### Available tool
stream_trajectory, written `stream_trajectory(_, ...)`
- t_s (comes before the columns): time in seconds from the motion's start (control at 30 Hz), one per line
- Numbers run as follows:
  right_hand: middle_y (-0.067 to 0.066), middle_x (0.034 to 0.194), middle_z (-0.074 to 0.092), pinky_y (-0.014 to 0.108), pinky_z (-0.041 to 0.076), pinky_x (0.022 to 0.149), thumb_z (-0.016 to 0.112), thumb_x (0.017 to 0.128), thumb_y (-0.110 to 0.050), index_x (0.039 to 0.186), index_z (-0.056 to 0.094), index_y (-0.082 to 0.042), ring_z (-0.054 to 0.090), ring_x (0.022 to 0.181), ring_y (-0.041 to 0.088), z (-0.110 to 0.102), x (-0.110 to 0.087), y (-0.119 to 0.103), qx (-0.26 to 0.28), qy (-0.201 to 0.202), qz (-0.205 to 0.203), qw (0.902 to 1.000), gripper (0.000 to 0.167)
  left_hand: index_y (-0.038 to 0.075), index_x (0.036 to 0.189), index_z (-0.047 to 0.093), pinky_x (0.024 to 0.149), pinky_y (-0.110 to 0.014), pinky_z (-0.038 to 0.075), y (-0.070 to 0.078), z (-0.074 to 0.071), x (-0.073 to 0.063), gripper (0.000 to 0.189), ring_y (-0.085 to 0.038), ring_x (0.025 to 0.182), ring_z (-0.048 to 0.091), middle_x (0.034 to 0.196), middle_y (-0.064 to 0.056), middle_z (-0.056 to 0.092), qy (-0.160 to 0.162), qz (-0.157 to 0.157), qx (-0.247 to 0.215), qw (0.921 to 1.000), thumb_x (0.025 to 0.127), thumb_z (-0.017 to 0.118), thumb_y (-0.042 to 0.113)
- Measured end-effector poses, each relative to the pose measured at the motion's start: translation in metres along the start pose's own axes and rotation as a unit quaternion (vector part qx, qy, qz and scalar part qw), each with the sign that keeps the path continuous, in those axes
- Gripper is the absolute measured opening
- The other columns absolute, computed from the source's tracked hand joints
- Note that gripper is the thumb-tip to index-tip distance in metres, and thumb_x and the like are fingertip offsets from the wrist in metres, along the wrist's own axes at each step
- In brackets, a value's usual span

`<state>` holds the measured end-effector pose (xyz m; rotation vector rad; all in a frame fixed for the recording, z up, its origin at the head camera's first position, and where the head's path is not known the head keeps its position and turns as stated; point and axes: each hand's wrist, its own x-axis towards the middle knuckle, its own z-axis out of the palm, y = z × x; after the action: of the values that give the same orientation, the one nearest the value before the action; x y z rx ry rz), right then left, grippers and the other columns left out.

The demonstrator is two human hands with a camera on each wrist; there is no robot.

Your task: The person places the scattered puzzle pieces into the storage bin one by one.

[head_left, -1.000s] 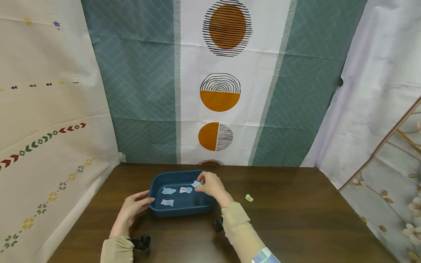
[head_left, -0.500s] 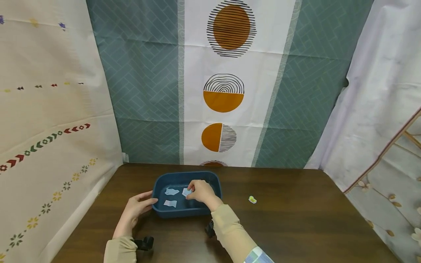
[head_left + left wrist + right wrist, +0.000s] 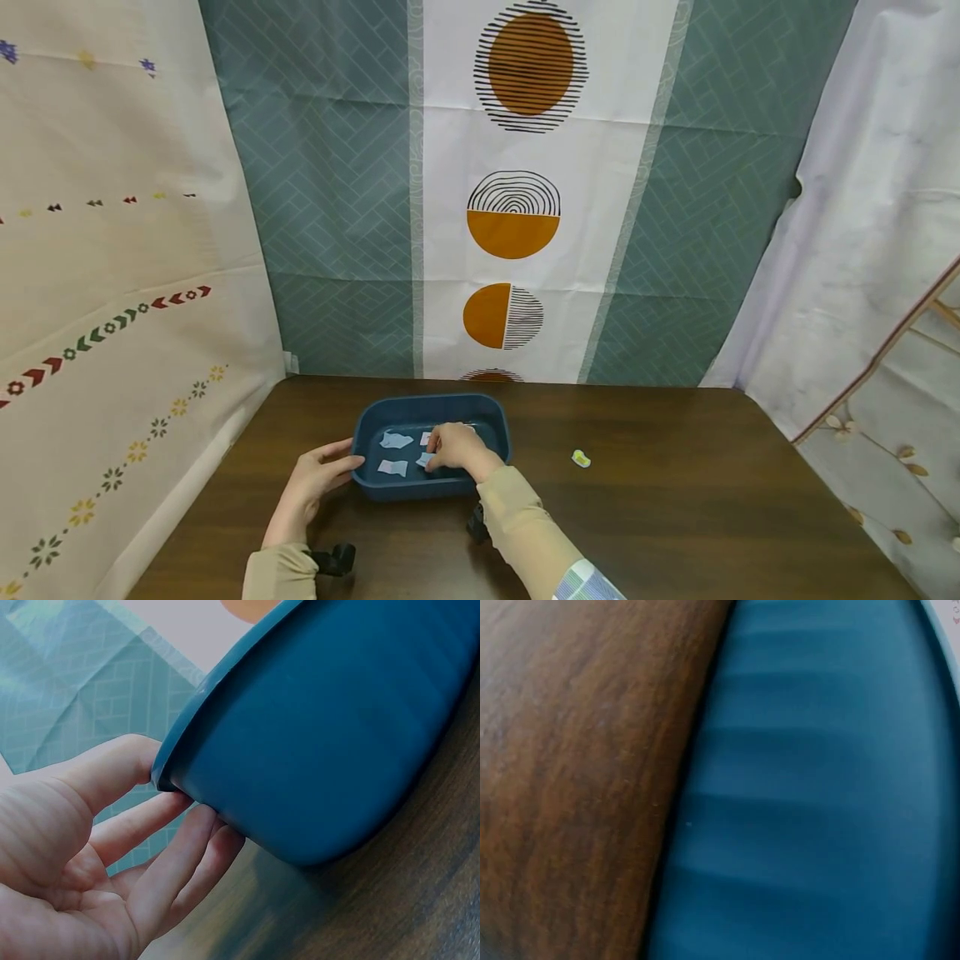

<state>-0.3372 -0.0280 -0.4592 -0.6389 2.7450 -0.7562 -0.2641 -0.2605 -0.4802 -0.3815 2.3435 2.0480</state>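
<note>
My left hand (image 3: 318,479) holds the left end of a blue plastic tub (image 3: 420,492). In the left wrist view its thumb lies at the tub's rim and its other fingers are against the outer wall beneath. Inside the tub, my right hand (image 3: 459,450) pinches a small light-blue cutout (image 3: 424,460) near the tub's floor; the palm and fingers partly cover it. Left of it lie a light-blue cutout (image 3: 396,440) and a pink-and-blue cutout (image 3: 393,467). Another pinkish cutout (image 3: 425,438) peeks out behind the fingers. The right wrist view shows only the tub's ribbed outer wall and tabletop.
A small yellow-green cutout (image 3: 581,458) with a white border lies on the dark wooden table (image 3: 675,492), right of the tub. A patterned curtain (image 3: 345,208) hangs behind the table, with pale cloths at both sides.
My right hand has moved from the tub's back right toward its near middle. The left hand keeps its hold on the tub's end. The head view has shifted slightly.
</note>
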Motion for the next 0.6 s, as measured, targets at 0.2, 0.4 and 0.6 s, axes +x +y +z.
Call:
stream_trajectory(0.2,-0.003,0.078,0.061,0.023,0.046,0.065,0.083,0.078,-0.019,0.089,0.073,-0.01,0.049,0.07,0.01,0.005,0.0005,0.0023,-0.006,-0.014,-0.003,0.9999,0.018,-0.012,0.137,0.047,0.089,-0.039,0.057,0.0004,0.0004,-0.001,0.061,-0.018,0.094,0.071,0.141,-0.035,0.045,0.0,0.0,0.003,1.0,0.087,0.073,0.012)
stream_trajectory(0.4,-0.003,0.079,0.063,0.024,0.047,0.066,0.083,0.078,-0.022,0.088,0.072,-0.011,0.051,0.071,0.01,0.0077,0.001,0.0047,-0.011,-0.009,-0.003,0.9999,0.019,-0.012,0.137,0.047,0.09,-0.039,0.057,0.0006,0.0017,-0.0007,0.061,-0.019,0.094,0.071,0.141,-0.035,0.045,0.0,-0.001,0.002,1.0,0.087,0.073,0.013)
stream_trajectory(0.6,-0.002,0.084,0.067,0.025,0.049,0.069,0.084,0.077,-0.026,0.089,0.072,-0.012,0.054,0.074,0.01,0.0092,0.0025,0.0061,-0.014,-0.009,-0.003,0.9999,0.022,-0.011,0.138,0.047,0.091,-0.04,0.057,0.0005,0.0007,-0.0004,0.061,-0.016,0.093,0.07,0.141,-0.034,0.045,0.0,-0.002,0.006,1.0,0.088,0.073,0.013)
